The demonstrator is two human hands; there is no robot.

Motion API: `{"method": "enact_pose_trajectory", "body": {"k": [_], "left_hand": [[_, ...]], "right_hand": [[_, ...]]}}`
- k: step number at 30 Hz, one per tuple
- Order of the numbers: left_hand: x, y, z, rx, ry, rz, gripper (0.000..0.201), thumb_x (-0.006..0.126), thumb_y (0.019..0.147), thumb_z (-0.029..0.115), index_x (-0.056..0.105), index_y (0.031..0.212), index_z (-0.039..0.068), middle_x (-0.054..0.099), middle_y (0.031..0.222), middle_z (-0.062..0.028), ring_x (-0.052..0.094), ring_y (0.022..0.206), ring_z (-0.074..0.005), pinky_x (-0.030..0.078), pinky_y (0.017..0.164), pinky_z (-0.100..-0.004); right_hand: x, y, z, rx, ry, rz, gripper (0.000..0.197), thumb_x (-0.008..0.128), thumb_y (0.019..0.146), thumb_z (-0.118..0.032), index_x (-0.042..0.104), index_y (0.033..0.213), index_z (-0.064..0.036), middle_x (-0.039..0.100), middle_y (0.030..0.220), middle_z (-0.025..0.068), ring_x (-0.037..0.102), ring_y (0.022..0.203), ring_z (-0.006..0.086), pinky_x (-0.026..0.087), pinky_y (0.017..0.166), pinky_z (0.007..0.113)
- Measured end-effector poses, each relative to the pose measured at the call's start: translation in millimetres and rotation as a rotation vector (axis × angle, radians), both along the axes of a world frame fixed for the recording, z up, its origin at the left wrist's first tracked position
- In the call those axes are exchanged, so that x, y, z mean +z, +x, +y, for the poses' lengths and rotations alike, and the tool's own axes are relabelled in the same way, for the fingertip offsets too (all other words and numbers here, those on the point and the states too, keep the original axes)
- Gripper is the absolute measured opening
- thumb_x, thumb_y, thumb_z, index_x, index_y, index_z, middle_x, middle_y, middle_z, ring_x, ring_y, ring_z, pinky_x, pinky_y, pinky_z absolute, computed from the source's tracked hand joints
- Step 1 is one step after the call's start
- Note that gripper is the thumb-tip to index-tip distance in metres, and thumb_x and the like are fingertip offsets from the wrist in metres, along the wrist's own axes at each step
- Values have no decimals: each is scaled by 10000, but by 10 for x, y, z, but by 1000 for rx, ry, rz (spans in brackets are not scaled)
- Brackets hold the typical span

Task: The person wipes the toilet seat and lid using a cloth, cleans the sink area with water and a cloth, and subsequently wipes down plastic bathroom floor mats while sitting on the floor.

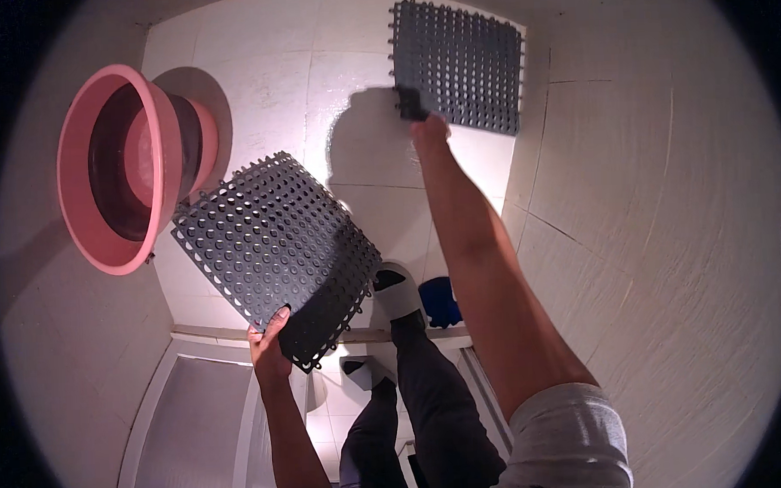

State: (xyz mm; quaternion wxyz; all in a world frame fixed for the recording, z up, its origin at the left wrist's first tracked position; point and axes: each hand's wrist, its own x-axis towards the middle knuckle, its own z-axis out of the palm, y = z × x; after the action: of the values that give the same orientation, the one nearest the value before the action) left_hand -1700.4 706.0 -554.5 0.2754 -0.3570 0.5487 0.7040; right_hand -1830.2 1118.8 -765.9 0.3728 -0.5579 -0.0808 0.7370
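My left hand [272, 344] is closed on the near edge of a dark grey perforated mat tile [274, 239]. That tile is raised and tilted, with its knobs and round holes showing and small connector loops along its edges. Stretched far forward, my right hand [431, 131] is at the near-left corner of a second grey mat tile [462, 65], apparently gripping its edge. A dark shadow covers that corner, so the fingertips are hard to make out. The second tile lies on the pale floor by the right wall.
A pink and dark brown basin [160, 162] stands at the left. Wet-looking pale floor tiles [260, 76] lie between the walls. Behind a low threshold [368, 335] are my legs; one foot is over it beside a blue object [441, 302]. A doorway and panel [190, 414] are lower left.
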Motion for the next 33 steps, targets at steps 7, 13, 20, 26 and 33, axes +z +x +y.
{"method": "enact_pose_trajectory", "body": {"k": [7,13,20,26,33], "left_hand": [[48,10,21,37,11,1,242,638,730,-4,539,949,19,602,856,-75,608,725,-168,508,659,-289],[94,-20,117,26,17,-36,330,649,714,-6,515,1014,12,598,881,-72,604,778,-173,505,722,-292],[63,-34,192,49,0,11,345,619,736,-9,496,1058,5,586,912,-80,602,774,-178,505,715,-295],[109,-41,214,35,-56,24,355,612,738,-16,489,1070,0,583,912,-90,600,753,-183,514,684,-311],[113,-23,258,47,-97,13,360,637,722,6,505,1057,2,579,928,-87,597,763,-192,509,688,-326]], "right_hand": [[322,56,300,213,-185,-282,131,506,835,-116,520,953,-61,545,979,92,506,838,294,452,738,460],[358,838,60,361,132,20,142,457,884,-96,460,1026,-104,530,987,82,521,801,245,486,687,328],[-119,2311,-1288,162,52,23,191,534,832,-38,459,983,-127,559,891,36,580,774,187,535,647,338],[-452,2473,-1526,102,-42,-135,202,526,834,-35,472,996,-142,548,860,35,575,741,201,540,602,369],[-670,2139,-1155,45,-138,-248,160,519,849,-82,477,999,-116,552,866,69,583,748,248,534,570,426]]}}
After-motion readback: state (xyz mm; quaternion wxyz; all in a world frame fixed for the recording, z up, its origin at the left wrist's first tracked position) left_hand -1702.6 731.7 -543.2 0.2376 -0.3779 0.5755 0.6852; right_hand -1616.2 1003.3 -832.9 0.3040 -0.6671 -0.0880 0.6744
